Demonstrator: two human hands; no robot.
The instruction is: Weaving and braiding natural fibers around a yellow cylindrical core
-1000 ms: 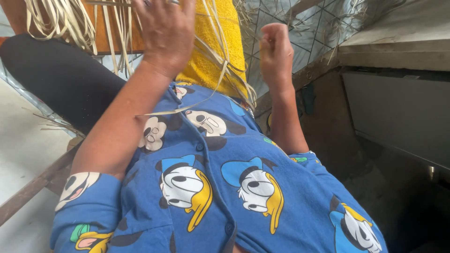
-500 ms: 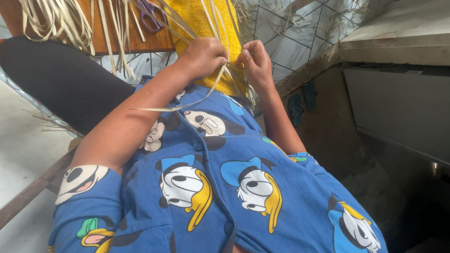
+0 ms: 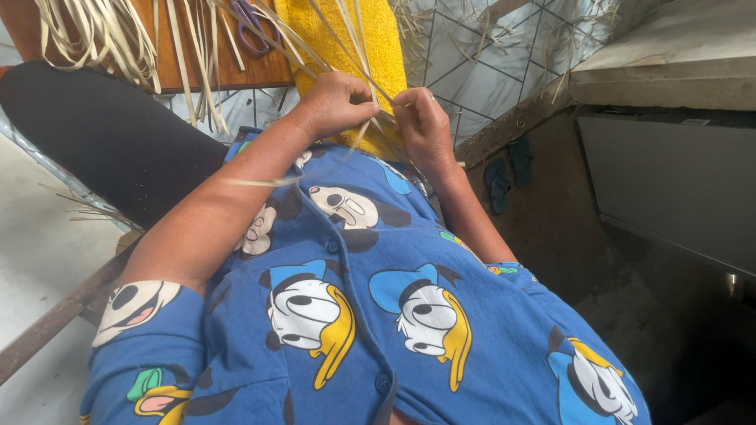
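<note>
Left hand (image 3: 335, 102) and right hand (image 3: 421, 118) meet at upper centre of frame, fingers pinched on thin straw strips (image 3: 370, 98) over yellow cloth (image 3: 346, 31). Judgement: keep strips taut, flat, grip close to crossing. Scissors (image 3: 256, 24) on bench (image 3: 236, 67), upper left.

blue shirt (image 3: 378, 315) printed with cartoon ducks and mice; above it a yellow cloth (image 3: 346, 35), pale straw strips (image 3: 102, 31), purple scissors (image 3: 256, 24) on brown board (image 3: 244, 67).
</note>
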